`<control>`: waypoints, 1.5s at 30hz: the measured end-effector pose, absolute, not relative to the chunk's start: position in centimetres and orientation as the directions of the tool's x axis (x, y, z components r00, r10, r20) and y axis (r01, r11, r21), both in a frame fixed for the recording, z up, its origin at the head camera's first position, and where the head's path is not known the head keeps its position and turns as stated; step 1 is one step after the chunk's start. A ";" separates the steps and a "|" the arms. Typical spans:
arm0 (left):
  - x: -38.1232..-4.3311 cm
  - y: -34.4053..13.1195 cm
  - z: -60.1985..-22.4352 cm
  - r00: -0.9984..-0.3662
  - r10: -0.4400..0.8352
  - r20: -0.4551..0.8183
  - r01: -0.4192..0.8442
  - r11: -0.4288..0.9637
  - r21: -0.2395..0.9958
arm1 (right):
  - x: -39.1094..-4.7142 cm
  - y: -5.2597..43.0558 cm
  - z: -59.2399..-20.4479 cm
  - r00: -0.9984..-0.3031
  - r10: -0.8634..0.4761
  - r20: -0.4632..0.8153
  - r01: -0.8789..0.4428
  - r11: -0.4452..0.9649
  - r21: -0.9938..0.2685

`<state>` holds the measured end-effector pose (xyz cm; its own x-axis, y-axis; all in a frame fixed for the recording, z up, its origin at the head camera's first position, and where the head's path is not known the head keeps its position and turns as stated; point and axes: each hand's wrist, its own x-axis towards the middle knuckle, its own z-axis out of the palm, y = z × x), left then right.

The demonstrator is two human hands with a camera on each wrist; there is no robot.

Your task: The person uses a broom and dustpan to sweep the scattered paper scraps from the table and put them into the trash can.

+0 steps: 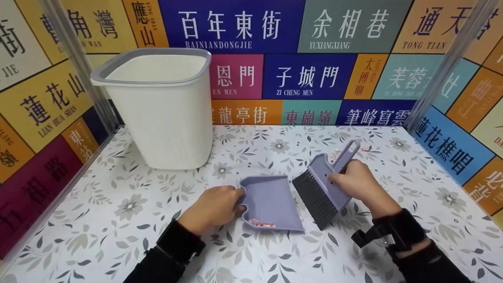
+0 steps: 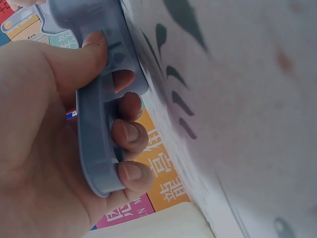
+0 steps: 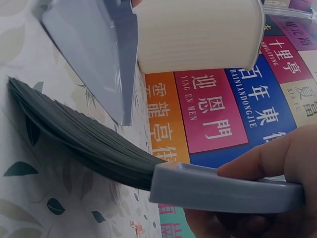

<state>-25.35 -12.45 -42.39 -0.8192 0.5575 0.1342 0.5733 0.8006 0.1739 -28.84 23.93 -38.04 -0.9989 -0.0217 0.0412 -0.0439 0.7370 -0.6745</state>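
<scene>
My left hand (image 1: 214,208) grips the handle of a lavender dustpan (image 1: 271,200) that lies on the patterned tabletop. In the left wrist view the fingers curl round its looped handle (image 2: 94,134), with the thumb pressed on top. Small pink-and-white scraps (image 1: 261,224) lie in the pan's near corner. To the right, my right hand (image 1: 355,179) holds a matching hand brush (image 1: 328,177), thumb on its lavender back. Its dark bristles (image 3: 79,134) slant toward the dustpan's open lip, a small gap apart, and bend against the tabletop in the right wrist view.
A tall off-white bin (image 1: 169,122) with a grey rim stands at the back left. More pink scraps (image 1: 365,149) lie on the floral tabletop (image 1: 279,259) behind the brush. Panels with colourful lettered signs (image 1: 232,23) enclose the back and sides.
</scene>
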 end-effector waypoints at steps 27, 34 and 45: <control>-25.4 -13.8 -37.5 -0.828 0.543 0.139 0.560 0.810 0.174 | -28.7 24.0 -38.0 -0.997 -0.030 0.068 -0.068 0.749 -0.659; -25.4 -14.9 -33.1 -0.821 0.541 0.181 0.565 0.815 0.127 | -28.7 23.7 -38.0 -0.997 -0.032 0.075 -0.073 0.757 -0.649; -25.4 -16.5 -27.1 -0.859 0.478 0.182 0.499 0.862 0.090 | -28.8 23.6 -38.0 -0.997 -0.035 0.067 -0.071 0.757 -0.649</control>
<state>-25.36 -16.53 -27.08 -0.8590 0.4783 0.1824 0.4991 0.8618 0.0903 -28.77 23.65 -38.02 -0.9971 -0.0352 0.0673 -0.0706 0.7572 -0.6494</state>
